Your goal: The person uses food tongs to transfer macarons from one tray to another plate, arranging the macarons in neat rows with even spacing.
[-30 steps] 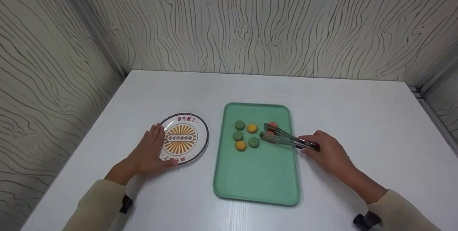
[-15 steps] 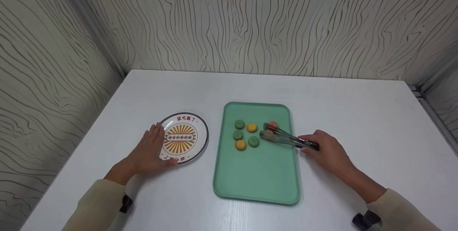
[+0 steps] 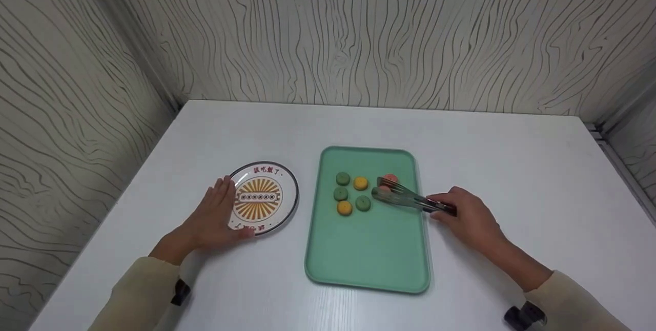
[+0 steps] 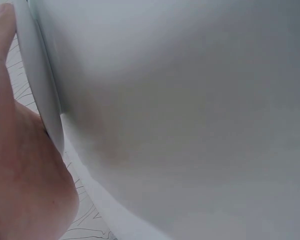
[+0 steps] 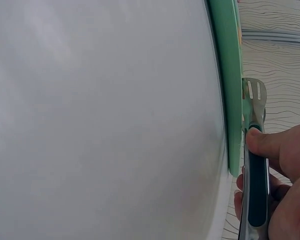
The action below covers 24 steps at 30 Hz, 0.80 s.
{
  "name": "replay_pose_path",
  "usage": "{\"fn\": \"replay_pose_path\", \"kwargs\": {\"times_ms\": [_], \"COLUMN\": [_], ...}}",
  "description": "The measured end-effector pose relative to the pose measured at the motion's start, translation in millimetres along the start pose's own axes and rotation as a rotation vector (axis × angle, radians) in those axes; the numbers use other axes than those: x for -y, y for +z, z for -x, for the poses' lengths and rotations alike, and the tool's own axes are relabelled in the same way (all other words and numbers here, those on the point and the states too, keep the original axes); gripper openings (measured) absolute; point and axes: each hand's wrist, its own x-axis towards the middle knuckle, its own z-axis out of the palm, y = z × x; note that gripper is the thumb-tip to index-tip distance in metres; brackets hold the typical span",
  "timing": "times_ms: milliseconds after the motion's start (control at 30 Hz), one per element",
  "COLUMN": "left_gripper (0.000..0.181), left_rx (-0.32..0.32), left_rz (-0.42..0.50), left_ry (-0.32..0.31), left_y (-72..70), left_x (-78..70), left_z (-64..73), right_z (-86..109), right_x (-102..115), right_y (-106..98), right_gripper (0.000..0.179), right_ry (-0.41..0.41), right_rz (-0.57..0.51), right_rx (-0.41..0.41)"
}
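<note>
A glossy white table (image 3: 307, 128) fills the middle of the frame. At its centre lies a green rectangular tray (image 3: 366, 256) with rounded corners. Left of centre, a round white plate (image 3: 260, 198) with a dark rim and orange rays lies under the left hand (image 3: 211, 222), whose extended fingers touch its left edge without clasping it. At right of centre, the right hand (image 3: 474, 218) grips silver metal tongs (image 3: 417, 202) with dark handle inserts, tips over the tray's upper right. There, two round pink pieces (image 3: 391, 178) sit at the tips, one partly hidden between the prongs; whether it is pinched I cannot tell. Just left sit three green discs (image 3: 363, 203) and two yellow discs (image 3: 344, 208).
</note>
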Motion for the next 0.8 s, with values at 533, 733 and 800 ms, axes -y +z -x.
{"fn": "replay_pose_path", "kwargs": {"times_ms": [533, 733, 800], "left_gripper": [0.125, 0.125, 0.125], "left_rx": [0.001, -0.001, 0.001], "left_rz": [0.019, 0.004, -0.001], "left_ry": [-0.001, 0.003, 0.001], "left_y": [-2.0, -1.4, -1.0], "left_x": [-1.6, -0.4, 0.2], "left_z": [0.7, -0.8, -1.4], "right_z": [-1.0, -1.4, -1.5], "right_x": [1.1, 2.3, 2.3], "right_y": [-0.5, -0.8, -0.5], "right_gripper": [0.032, 0.031, 0.031], "right_ry": [-0.012, -0.011, -0.011], "right_rz": [0.017, 0.028, 0.028], "right_rx": [-0.001, -0.004, -0.009]}}
